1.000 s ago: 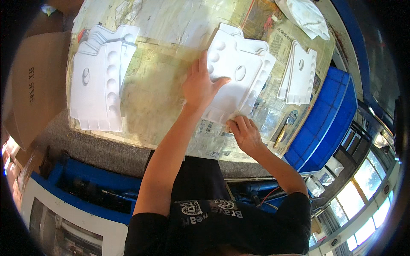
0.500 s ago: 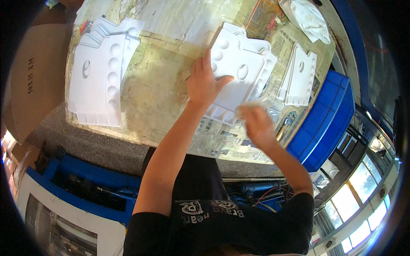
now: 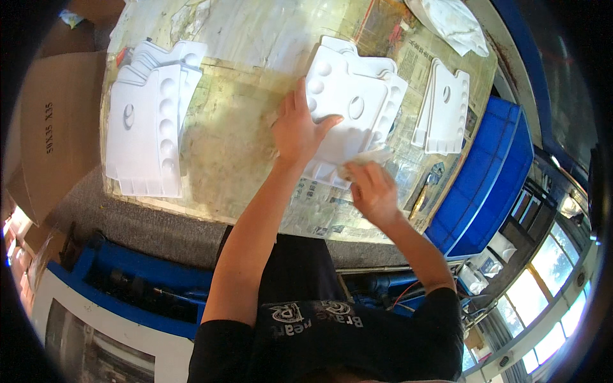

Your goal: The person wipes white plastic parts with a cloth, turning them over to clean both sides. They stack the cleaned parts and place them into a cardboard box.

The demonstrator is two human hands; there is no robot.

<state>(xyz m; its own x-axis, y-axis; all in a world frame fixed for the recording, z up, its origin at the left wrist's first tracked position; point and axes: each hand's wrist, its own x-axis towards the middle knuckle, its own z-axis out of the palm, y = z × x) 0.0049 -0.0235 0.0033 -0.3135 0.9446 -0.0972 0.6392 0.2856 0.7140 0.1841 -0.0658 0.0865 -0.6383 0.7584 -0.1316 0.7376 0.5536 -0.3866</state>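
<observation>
A stack of white plastic paint palettes (image 3: 357, 131), with round wells and an oval thumb hole, lies in the middle of the table. My left hand (image 3: 298, 131) holds the left edge of the top one, thumb on its face and fingers along the side, the fingertips partly hidden. At the palette's lower edge, my right hand (image 3: 375, 193) is closed on a crumpled whitish cloth (image 3: 371, 156), pressed near the row of slots. More white palettes (image 3: 143, 143) are piled at the left, and a smaller-looking pile of palettes (image 3: 447, 112) sits at the right.
The table (image 3: 239, 115) is covered with stained sheets and newspaper. A slim tool (image 3: 419, 200) lies near its right edge, beside a blue crate (image 3: 482, 182). White fabric (image 3: 452, 25) rests at the far right; a cardboard box (image 3: 57, 127) stands at the left.
My right hand, blurred before, has shifted slightly left and down with the cloth along the palette's lower edge. My left hand keeps its hold. The whole view has tilted a little.
</observation>
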